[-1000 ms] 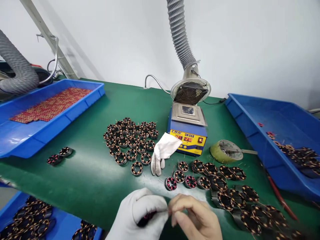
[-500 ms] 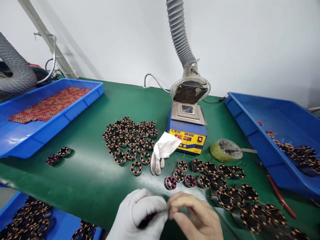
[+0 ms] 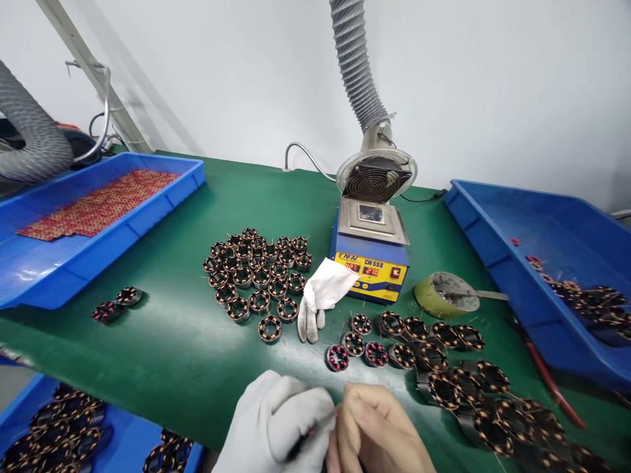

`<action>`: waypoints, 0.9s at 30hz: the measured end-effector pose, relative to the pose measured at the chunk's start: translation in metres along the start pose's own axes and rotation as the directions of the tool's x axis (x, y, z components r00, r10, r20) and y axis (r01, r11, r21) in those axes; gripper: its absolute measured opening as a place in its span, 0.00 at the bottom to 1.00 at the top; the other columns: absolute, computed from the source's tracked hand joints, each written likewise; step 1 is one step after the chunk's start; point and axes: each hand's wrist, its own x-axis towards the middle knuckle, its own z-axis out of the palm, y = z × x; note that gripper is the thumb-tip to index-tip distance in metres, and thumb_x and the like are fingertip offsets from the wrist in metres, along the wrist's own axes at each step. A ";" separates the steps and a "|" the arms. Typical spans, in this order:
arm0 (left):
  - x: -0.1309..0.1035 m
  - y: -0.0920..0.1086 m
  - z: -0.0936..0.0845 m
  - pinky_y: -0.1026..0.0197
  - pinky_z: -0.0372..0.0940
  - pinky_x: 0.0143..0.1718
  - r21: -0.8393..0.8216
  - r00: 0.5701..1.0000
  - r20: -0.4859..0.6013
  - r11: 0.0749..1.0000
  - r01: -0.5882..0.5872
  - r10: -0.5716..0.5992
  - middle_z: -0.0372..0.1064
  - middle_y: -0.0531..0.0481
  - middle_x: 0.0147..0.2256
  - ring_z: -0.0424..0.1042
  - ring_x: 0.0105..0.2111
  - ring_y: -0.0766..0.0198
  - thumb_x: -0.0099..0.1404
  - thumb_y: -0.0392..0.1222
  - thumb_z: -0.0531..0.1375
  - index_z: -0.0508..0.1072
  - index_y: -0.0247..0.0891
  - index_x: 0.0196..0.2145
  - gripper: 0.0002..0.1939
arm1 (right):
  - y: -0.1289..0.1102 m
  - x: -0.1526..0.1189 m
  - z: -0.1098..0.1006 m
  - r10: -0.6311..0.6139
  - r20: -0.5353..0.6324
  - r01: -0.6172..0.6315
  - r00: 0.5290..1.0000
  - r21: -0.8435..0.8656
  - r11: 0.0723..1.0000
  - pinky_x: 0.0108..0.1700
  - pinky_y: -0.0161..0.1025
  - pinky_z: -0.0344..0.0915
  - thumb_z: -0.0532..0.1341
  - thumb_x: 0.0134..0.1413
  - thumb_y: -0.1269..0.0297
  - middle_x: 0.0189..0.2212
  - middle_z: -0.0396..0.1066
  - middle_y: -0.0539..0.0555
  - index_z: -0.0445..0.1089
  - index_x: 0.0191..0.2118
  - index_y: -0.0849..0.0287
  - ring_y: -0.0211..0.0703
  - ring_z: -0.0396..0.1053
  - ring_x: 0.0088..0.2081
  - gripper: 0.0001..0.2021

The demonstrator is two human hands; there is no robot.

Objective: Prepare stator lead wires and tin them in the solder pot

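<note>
My left hand (image 3: 279, 424), in a white glove, is closed around a motor stator (image 3: 297, 445). Only a dark, pinkish sliver of the stator shows between the gloved fingers. My bare right hand (image 3: 382, 427) touches the left fingertips, its thumb and fingers pinched together. What they pinch is too small and hidden to make out. Just beyond my hands stand a pink-topped stator (image 3: 338, 358) and another pink one (image 3: 376, 354), beside several copper-wound stators (image 3: 402, 357). An empty white glove (image 3: 325, 289) lies farther back on the green table (image 3: 167, 355).
Stators cluster (image 3: 256, 269) left of the solder pot (image 3: 369, 263), under a fume hose (image 3: 355, 66). A yellow-green tin (image 3: 438, 299) and red-handled tool (image 3: 555, 387) lie right. Blue trays stand left (image 3: 162, 210), right (image 3: 473, 217) and below (image 3: 128, 427).
My right hand has turned and its fingers have drawn closer together beside the left fingertips. The left hand keeps its hold on the stator. The digits on the solder pot's display differ.
</note>
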 end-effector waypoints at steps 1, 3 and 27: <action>0.001 0.001 -0.001 0.68 0.60 0.20 -0.068 0.999 0.035 0.997 0.042 -0.039 0.65 0.59 0.20 0.65 0.18 0.69 0.65 0.34 0.54 0.69 0.42 0.27 0.10 | 0.000 0.000 -0.001 -0.050 -0.029 0.050 0.998 -0.020 0.999 0.26 0.36 0.67 0.52 0.63 0.48 0.13 0.62 0.49 0.67 0.23 0.57 0.40 0.68 0.20 0.23; 0.003 0.001 -0.002 0.73 0.61 0.22 -0.253 0.988 0.105 0.958 0.139 -0.115 0.67 0.59 0.22 0.68 0.21 0.72 0.62 0.30 0.57 0.70 0.42 0.27 0.09 | -0.003 0.003 -0.001 -0.261 -0.102 0.235 0.960 -0.215 0.948 0.32 0.37 0.70 0.58 0.61 0.54 0.20 0.72 0.53 0.72 0.27 0.57 0.43 0.72 0.26 0.16; -0.053 -0.039 0.033 0.64 0.73 0.39 -0.160 0.945 0.277 0.961 0.226 -0.176 0.74 0.47 0.41 0.77 0.37 0.60 0.52 0.25 0.57 0.59 0.41 0.49 0.27 | 0.010 -0.015 -0.037 -0.357 -0.589 0.169 0.725 -0.351 0.921 0.31 0.32 0.70 0.65 0.55 0.58 0.21 0.70 0.50 0.72 0.27 0.57 0.39 0.71 0.26 0.10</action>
